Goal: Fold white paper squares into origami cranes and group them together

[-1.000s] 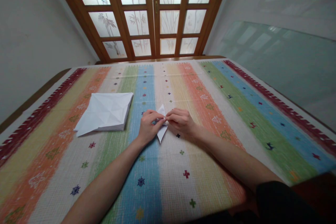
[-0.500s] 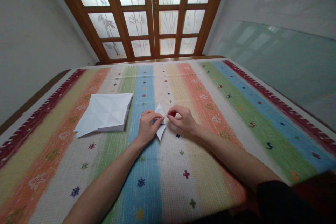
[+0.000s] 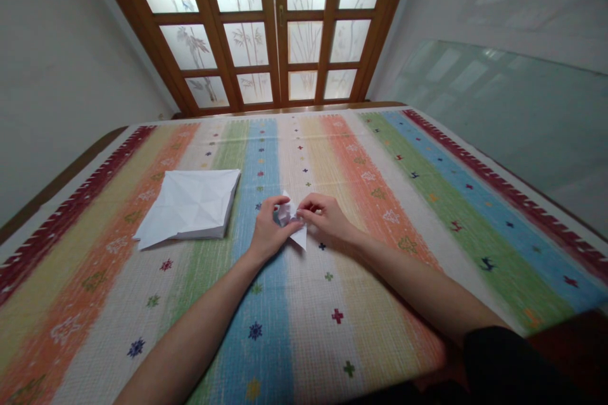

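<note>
The paper (image 3: 299, 239) is mid surface (image 3: 294, 304), a pile (image 3: 197, 202) at nine o'clock, doors (image 3: 278, 44) at twelve. The left hand (image 3: 267, 228), from seven, holds it with curved fingers, hiding some; the right hand (image 3: 329, 218), from four, pinches its edge.

Between the fingers (image 3: 313, 202) I see a small folded white paper piece (image 3: 299, 240), matt and creased. To their left, my feed shows a squarish white paper stack (image 3: 194, 205), equally matt, its top sheet creased. Beneath them, the striped multicoloured cloth (image 3: 304, 304) looks matt and woven. Beyond them I find brown, faintly glossy wooden door frames (image 3: 278, 76) holding frosted glass panes (image 3: 246, 43).
</note>
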### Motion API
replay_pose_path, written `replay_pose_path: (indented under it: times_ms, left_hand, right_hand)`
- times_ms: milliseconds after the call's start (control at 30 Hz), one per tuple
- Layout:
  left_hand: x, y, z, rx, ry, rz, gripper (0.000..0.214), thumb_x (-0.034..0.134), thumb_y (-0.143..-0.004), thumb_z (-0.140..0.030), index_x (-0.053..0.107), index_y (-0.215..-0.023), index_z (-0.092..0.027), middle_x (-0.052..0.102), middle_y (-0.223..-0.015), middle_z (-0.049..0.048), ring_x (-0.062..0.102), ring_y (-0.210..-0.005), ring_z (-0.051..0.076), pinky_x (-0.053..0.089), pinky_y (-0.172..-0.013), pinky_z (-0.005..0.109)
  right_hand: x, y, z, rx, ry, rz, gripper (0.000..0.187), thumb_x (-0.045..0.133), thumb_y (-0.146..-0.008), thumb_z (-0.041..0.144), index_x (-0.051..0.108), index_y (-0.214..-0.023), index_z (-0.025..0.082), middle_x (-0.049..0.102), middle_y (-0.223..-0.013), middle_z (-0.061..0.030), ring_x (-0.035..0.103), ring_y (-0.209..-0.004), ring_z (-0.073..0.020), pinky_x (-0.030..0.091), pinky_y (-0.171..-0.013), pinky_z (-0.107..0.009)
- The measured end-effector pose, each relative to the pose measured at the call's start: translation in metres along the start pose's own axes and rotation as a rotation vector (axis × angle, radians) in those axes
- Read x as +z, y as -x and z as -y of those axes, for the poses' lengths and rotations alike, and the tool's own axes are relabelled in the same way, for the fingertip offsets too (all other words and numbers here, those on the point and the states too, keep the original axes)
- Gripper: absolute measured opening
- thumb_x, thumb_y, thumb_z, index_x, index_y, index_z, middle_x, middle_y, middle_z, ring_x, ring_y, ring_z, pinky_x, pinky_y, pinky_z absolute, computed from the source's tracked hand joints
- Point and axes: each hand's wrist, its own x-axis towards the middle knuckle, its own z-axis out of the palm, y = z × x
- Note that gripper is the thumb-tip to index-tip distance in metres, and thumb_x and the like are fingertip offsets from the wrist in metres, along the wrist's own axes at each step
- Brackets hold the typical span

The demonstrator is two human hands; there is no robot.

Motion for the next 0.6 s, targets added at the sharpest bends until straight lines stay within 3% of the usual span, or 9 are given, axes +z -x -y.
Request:
replay_pose_path:
  times_ms: [100, 233, 333, 467, 600]
  left_hand:
    - [-0.002, 0.0, 0.005, 0.044, -0.016, -0.036, 0.065, 0.079, -0.067, -0.045, 0.049, -0.121, -0.021, 0.058, -0.118, 0.0105, 0.057, -0.109, 0.025, 0.048, -0.088, 0.041]
    - [-0.004, 0.001, 0.008, 0.066, -0.022, -0.07, 0.056, 0.067, -0.078, -0.05, 0.047, -0.122, -0.021, 0.056, -0.12, 0.0116, 0.056, -0.11, 0.025, 0.048, -0.087, 0.04]
    - [-0.005, 0.001, 0.007, 0.089, -0.049, -0.108, 0.052, 0.063, -0.082, -0.051, 0.047, -0.122, -0.021, 0.056, -0.12, 0.0118, 0.055, -0.11, 0.025, 0.048, -0.086, 0.04]
    - [-0.003, 0.0, 0.008, 0.153, -0.083, -0.135, 0.046, 0.062, -0.084, -0.047, 0.048, -0.119, -0.021, 0.056, -0.121, 0.0118, 0.053, -0.114, 0.026, 0.048, -0.087, 0.041]
    - [-0.003, 0.0, 0.009, 0.172, -0.113, -0.129, 0.042, 0.061, -0.085, -0.045, 0.049, -0.118, -0.022, 0.056, -0.121, 0.0118, 0.053, -0.115, 0.026, 0.047, -0.089, 0.043]
  right_hand:
    - [-0.006, -0.002, 0.0, -0.065, 0.058, -0.056, 0.011, 0.063, -0.082, 0.024, 0.067, -0.074, 0.019, 0.065, -0.07, -0.0006, 0.057, -0.063, -0.0123, 0.046, -0.061, -0.026]
    - [-0.031, -0.013, -0.013, -0.121, 0.138, -0.201, 0.014, 0.065, -0.081, 0.031, 0.071, -0.074, 0.02, 0.067, -0.076, -0.0033, 0.06, -0.069, -0.0153, 0.048, -0.062, -0.028]
    - [-0.07, -0.023, -0.032, -0.124, 0.269, -0.397, 0.012, 0.068, -0.076, 0.033, 0.072, -0.074, 0.022, 0.068, -0.092, -0.0058, 0.063, -0.087, -0.0197, 0.051, -0.077, -0.035]
    - [-0.135, -0.028, -0.062, -0.067, 0.394, -0.702, 0.01, 0.069, -0.071, 0.028, 0.072, -0.072, 0.019, 0.067, -0.098, -0.0082, 0.062, -0.096, -0.0229, 0.045, -0.093, -0.043]
    - [-0.183, -0.021, -0.087, 0.098, 0.459, -0.908, 0.008, 0.067, -0.069, 0.026, 0.069, -0.072, 0.019, 0.065, -0.101, -0.009, 0.06, -0.099, -0.0244, 0.045, -0.092, -0.045]
